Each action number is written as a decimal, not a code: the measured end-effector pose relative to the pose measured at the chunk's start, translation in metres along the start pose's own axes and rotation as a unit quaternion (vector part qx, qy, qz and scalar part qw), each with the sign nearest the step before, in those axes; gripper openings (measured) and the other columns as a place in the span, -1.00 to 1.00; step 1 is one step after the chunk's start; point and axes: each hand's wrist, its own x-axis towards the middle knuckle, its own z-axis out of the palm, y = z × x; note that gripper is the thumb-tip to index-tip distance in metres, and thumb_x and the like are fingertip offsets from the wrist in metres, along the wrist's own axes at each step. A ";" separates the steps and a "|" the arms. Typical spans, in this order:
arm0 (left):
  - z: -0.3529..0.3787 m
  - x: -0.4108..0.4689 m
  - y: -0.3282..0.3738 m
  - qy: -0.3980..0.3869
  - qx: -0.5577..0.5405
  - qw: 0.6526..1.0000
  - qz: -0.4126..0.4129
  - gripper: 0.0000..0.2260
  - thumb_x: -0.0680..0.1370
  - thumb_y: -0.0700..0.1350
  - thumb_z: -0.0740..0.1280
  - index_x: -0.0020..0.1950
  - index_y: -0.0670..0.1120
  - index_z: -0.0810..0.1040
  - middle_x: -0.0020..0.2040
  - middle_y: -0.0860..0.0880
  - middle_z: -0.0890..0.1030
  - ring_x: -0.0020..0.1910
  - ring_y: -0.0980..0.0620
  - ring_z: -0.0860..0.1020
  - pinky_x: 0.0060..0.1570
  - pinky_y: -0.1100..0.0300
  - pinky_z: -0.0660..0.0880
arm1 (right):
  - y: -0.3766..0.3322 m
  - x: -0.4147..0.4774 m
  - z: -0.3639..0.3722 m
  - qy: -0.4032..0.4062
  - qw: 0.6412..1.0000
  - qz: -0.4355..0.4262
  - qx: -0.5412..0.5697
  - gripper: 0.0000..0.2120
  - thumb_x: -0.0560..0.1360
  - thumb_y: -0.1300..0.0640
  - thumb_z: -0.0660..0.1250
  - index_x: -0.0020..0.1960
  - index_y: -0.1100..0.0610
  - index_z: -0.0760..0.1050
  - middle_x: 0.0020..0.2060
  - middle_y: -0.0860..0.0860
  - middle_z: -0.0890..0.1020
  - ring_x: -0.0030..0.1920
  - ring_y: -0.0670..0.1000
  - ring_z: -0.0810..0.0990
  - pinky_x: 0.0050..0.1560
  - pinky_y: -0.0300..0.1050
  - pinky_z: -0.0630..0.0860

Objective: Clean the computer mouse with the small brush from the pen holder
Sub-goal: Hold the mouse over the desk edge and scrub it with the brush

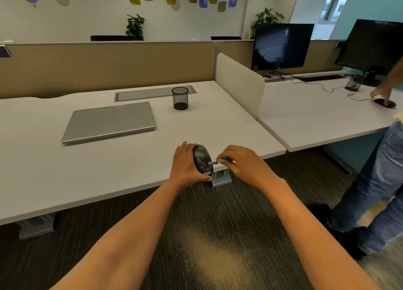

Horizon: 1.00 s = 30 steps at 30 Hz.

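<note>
At the near edge of the bench (87, 180), the left hand (185, 165) grips one speckled mouse (202, 159); the right hand (244, 165) pinches one small blue brush (214, 162) against it. One mesh pen holder (180, 98) stands far back, beside one closed laptop (109, 121).

- A white desk (109, 169) fills the left and middle of the view, its near edge running from 8 o'clock towards 3 o'clock.
- A closed grey laptop (109, 121) lies flat on it at about 10 o'clock.
- A black mesh pen holder (180, 98) stands upright at 12 o'clock, just right of the laptop and apart from it.
- A grey cable hatch (152, 93) is set flush in the desk behind both.
- A dark computer mouse (201, 159) speckled with yellow specks sits at the near edge, close to centre.
- A second white desk (316, 115) joins at 2 o'clock, carrying two monitors (281, 46), a keyboard (320, 78) and loose cables.
</note>
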 end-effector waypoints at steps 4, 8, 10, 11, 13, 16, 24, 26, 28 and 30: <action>0.002 0.000 0.005 -0.001 -0.003 1.000 0.010 -0.06 0.17 0.14 0.56 0.41 -0.09 0.20 0.40 -0.08 0.28 0.47 -0.09 0.10 0.45 0.07 -0.04 | -0.013 0.011 0.005 0.163 0.956 0.134 0.203 -0.82 0.51 0.12 0.30 -0.02 0.18 0.62 -0.12 0.07 0.68 -0.12 -0.04 0.59 -0.04 -0.21 0.49; 0.005 -0.001 0.009 -0.001 -0.008 1.000 0.013 -0.06 0.17 0.13 0.57 0.42 -0.10 0.19 0.41 -0.08 0.28 0.48 -0.09 0.09 0.45 0.08 -0.07 | -0.024 0.028 0.021 0.161 0.950 0.197 0.182 -0.77 0.52 0.10 0.26 -0.07 0.23 0.62 -0.16 0.12 0.70 -0.14 0.05 0.62 -0.10 -0.18 0.46; 0.006 -0.002 0.008 -0.001 -0.004 1.000 0.010 -0.04 0.16 0.14 0.57 0.42 -0.10 0.19 0.41 -0.08 0.28 0.48 -0.08 0.09 0.46 0.08 -0.07 | -0.022 0.031 0.025 0.162 0.951 0.211 0.155 -0.76 0.52 0.11 0.25 -0.07 0.24 0.62 -0.15 0.15 0.70 -0.11 0.09 0.62 -0.14 -0.19 0.41; 0.005 -0.002 0.006 -0.001 -0.001 1.000 0.010 -0.04 0.16 0.14 0.57 0.42 -0.10 0.19 0.41 -0.07 0.28 0.48 -0.08 0.10 0.46 0.07 -0.07 | -0.020 0.031 0.026 0.163 0.952 0.216 0.142 -0.76 0.52 0.12 0.24 -0.07 0.25 0.62 -0.14 0.15 0.70 -0.09 0.11 0.62 -0.15 -0.19 0.39; 0.003 -0.003 0.003 0.000 0.001 1.000 0.010 -0.04 0.15 0.15 0.57 0.41 -0.09 0.19 0.41 -0.07 0.28 0.47 -0.09 0.10 0.47 0.06 -0.05 | -0.015 0.029 0.022 0.162 0.955 0.222 0.113 -0.76 0.53 0.14 0.22 -0.03 0.25 0.61 -0.10 0.16 0.70 -0.07 0.12 0.61 -0.12 -0.15 0.41; 0.000 -0.004 -0.001 -0.004 0.005 1.000 0.010 -0.05 0.16 0.16 0.56 0.41 -0.07 0.18 0.42 -0.07 0.26 0.48 -0.09 0.09 0.45 0.06 -0.06 | -0.010 0.029 0.014 0.177 0.952 0.226 0.111 -0.76 0.54 0.15 0.22 -0.03 0.26 0.61 -0.11 0.17 0.69 -0.18 0.04 0.56 -0.17 -0.18 0.38; 0.006 -0.008 0.005 -0.016 0.000 0.999 0.032 -0.04 0.16 0.15 0.56 0.42 -0.06 0.17 0.42 -0.07 0.26 0.48 -0.08 0.08 0.46 0.06 -0.08 | -0.025 0.057 0.017 0.195 0.944 0.225 0.145 -0.75 0.55 0.16 0.22 -0.08 0.30 0.59 -0.15 0.20 0.68 -0.21 0.07 0.57 -0.24 -0.22 0.31; 0.005 -0.008 0.005 -0.014 -0.003 0.999 0.030 -0.04 0.15 0.14 0.57 0.42 -0.07 0.18 0.41 -0.08 0.28 0.47 -0.09 0.11 0.47 0.04 -0.05 | -0.026 0.060 0.020 0.172 0.947 0.234 0.138 -0.74 0.55 0.15 0.21 -0.04 0.31 0.59 -0.10 0.21 0.68 -0.11 0.13 0.61 -0.22 -0.21 0.33; 0.003 -0.006 0.004 -0.008 -0.003 1.000 0.026 -0.04 0.15 0.14 0.57 0.42 -0.09 0.18 0.40 -0.08 0.29 0.46 -0.09 0.13 0.47 0.04 -0.04 | -0.028 0.061 0.021 0.155 0.953 0.232 0.121 -0.74 0.56 0.16 0.19 0.03 0.30 0.58 -0.03 0.21 0.67 -0.04 0.15 0.61 -0.18 -0.20 0.36; 0.001 -0.005 0.003 -0.002 0.001 1.000 0.022 -0.04 0.15 0.15 0.56 0.42 -0.09 0.18 0.40 -0.07 0.29 0.46 -0.09 0.13 0.47 0.05 -0.05 | -0.029 0.060 0.019 0.136 0.959 0.226 0.103 -0.74 0.56 0.17 0.19 0.06 0.30 0.57 0.00 0.21 0.66 -0.01 0.17 0.60 -0.16 -0.19 0.36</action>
